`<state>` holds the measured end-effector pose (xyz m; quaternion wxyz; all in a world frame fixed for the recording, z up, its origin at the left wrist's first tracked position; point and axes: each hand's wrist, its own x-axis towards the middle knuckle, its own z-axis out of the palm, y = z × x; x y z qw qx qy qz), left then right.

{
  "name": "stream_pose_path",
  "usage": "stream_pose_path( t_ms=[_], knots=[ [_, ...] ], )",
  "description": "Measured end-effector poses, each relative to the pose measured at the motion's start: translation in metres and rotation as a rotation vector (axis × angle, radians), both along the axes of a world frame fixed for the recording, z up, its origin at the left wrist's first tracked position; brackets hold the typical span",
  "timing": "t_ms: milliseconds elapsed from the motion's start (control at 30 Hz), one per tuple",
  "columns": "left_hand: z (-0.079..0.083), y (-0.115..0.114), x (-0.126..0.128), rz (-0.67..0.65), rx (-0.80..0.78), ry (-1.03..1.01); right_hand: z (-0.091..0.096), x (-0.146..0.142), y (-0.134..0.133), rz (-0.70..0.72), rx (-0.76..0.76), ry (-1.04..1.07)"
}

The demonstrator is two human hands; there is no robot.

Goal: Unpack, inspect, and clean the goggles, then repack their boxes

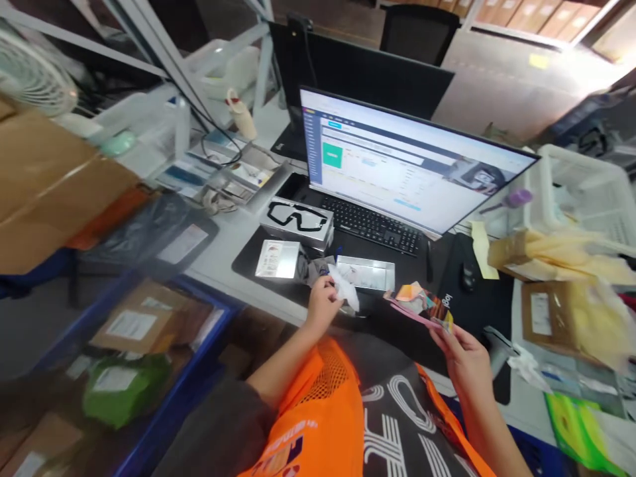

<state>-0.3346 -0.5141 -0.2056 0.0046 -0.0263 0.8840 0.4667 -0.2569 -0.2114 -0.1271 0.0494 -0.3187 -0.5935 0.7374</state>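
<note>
Head view: the left hand [324,303] pinches a white wrap [344,291] between thumb and fingers, just beside a dark grey item [317,270] at the near side of the desk. The right hand [463,354] grips a booklet [421,303] by its near end, holding it above the mat [489,308]; its cover shows orange, teal and dark patches with a pink edge, and no words on it can be read.

Between the hands, farther back, lies an open silver tray [368,273]. To its left sits a silver box [287,258] whose white label carries small reddish and dark print, too fine to read. Behind that, a goggle box [298,222] bears a black outline of goggles on its pale top.

White letters on the mat, near the mouse [467,277], read "logi". Beyond the keyboard [372,225], the monitor [415,165] shows a page with a dark blue sidebar, a green square and blue buttons; its text is illegible. White labels on the green packet [124,407] and the right-hand carton [559,324] cannot be made out. Printing on the orange vest [318,424] is blurred, while the dark shirt [402,371] has large white striped lettering, partly hidden.
</note>
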Motion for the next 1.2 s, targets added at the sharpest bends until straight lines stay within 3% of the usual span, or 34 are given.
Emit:
stream_pose_path(
  t_ms=[300, 600, 767, 900, 1033, 1133, 1200],
  knots=[
    [-0.004, -0.001, 0.018, 0.065, 0.18, -0.074, -0.006, 0.002, -0.013, 0.067, -0.003, -0.021],
    [0.019, 0.004, 0.021, -0.05, 0.54, -0.188, 0.004, -0.01, -0.008, 0.082, -0.242, 0.01],
    [0.032, 0.006, 0.017, -0.07, 0.65, -0.223, 0.015, -0.022, 0.0, 0.049, -0.212, 0.073],
    [0.037, 0.015, 0.012, -0.059, 0.617, -0.18, 0.026, -0.029, 0.004, -0.04, -0.093, 0.16],
    [0.041, 0.02, 0.01, -0.025, 0.519, -0.025, 0.036, -0.026, 0.003, -0.031, -0.009, 0.25],
    [0.041, 0.018, 0.009, -0.061, 0.368, 0.151, 0.036, -0.02, 0.0, 0.033, 0.003, 0.227],
    [0.035, 0.016, 0.007, -0.088, 0.184, 0.265, 0.031, -0.016, -0.002, 0.065, 0.006, 0.185]
  ],
)
